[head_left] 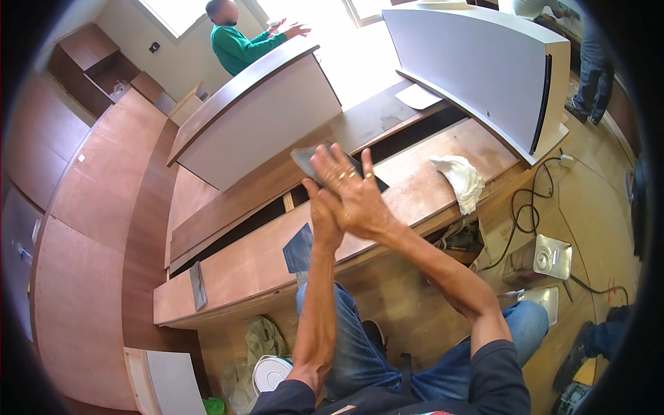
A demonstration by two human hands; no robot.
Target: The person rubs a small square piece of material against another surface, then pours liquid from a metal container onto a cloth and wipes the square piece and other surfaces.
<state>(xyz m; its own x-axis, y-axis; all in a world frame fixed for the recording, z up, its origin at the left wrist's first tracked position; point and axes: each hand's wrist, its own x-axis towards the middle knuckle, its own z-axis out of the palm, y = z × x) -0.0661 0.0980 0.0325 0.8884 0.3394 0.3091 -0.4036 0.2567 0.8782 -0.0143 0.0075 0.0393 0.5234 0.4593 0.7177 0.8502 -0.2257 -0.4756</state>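
Observation:
My hands meet above a long wooden board in the middle of the view. My left hand is closed under a thin, flat grey blade; most of its fingers are hidden. Over the blade lies my right hand, fingers outstretched and spread, with yellowish smears on them. Its heel touches my left hand. A wide dark putty knife rests on the board's near edge, just left of my left wrist. Farther left on the board lies a narrow grey strip.
A crumpled white cloth lies on the board's right part. Beyond stand a white curved panel and a counter panel. A black cable, metal lamps and a white bucket are on the floor. Other people work nearby.

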